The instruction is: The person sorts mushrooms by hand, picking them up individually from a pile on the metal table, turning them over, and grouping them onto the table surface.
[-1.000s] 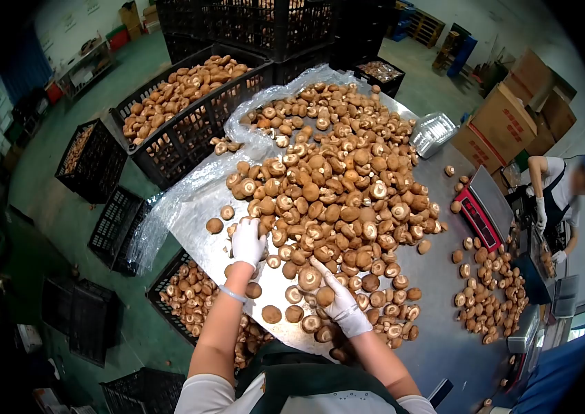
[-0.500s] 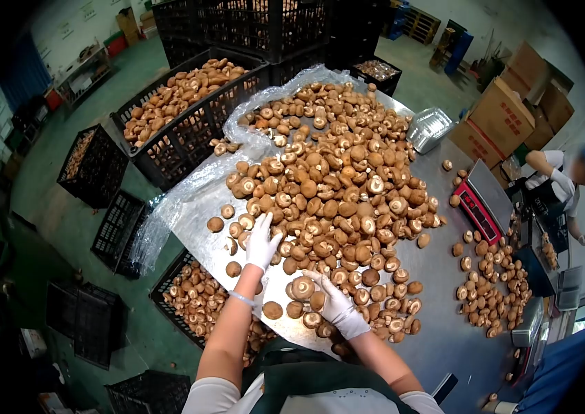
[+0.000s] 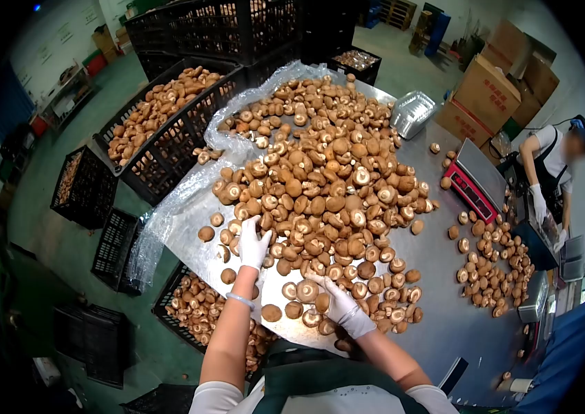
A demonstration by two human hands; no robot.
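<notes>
Left white-gloved hand spread flat on brown round mushroom heap, at its 7 o'clock edge. Right white-gloved hand open, fingertips on pale-gilled mushroom at 6 o'clock. Best: light touch, lift caps singly, avoid bruising.

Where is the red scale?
In the head view, the red scale sits on the right side of the metal table, between the big mushroom pile and the cardboard boxes, near a co-worker.
</notes>
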